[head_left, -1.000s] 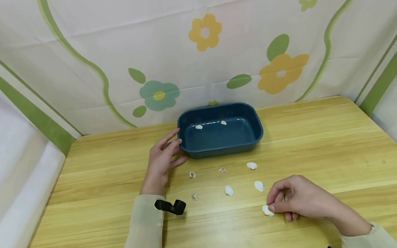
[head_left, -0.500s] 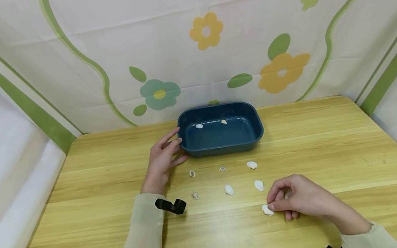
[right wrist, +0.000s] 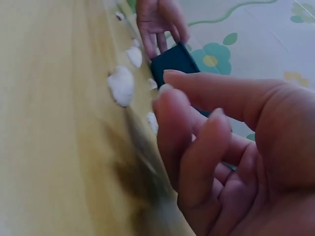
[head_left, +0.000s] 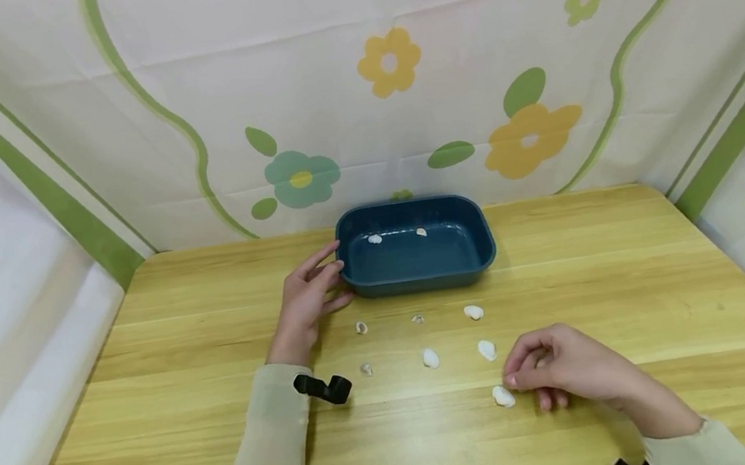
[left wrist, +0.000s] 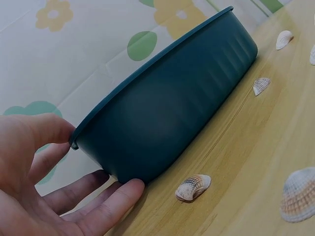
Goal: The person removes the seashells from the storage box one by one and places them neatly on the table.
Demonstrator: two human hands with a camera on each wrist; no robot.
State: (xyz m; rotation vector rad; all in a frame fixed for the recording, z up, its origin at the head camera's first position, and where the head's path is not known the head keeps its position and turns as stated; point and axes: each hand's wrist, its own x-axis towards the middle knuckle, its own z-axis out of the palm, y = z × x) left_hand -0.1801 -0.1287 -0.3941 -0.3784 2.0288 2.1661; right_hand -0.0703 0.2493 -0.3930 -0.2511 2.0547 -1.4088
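Note:
My left hand [head_left: 303, 303] rests against the left end of a dark blue rectangular basin [head_left: 421, 285]. In the left wrist view its thumb touches the rim, and relaxed fingers [left wrist: 113, 201] lie low along the wall. My right hand [head_left: 573, 363] is just right of a white seashell [head_left: 503, 396] lying on the table. Its fingers are loosely bent; the right wrist view shows the fingertips apart from the shell [right wrist: 121, 86] and holding nothing. Two small shells, a left one [head_left: 375, 239] and a right one [head_left: 421, 232], lie inside the basin.
Several shells lie in two rows before the basin, among them a white one [head_left: 487, 350] and a small brownish one [head_left: 361, 328]. A flowered cloth [head_left: 185, 69] hangs behind the wooden table [head_left: 157, 414]. Black wrist mounts sit on both sleeves.
My right hand has let go of the nearest white shell, its fingertips drawing slightly right and up from it. The left hand stays at the basin.

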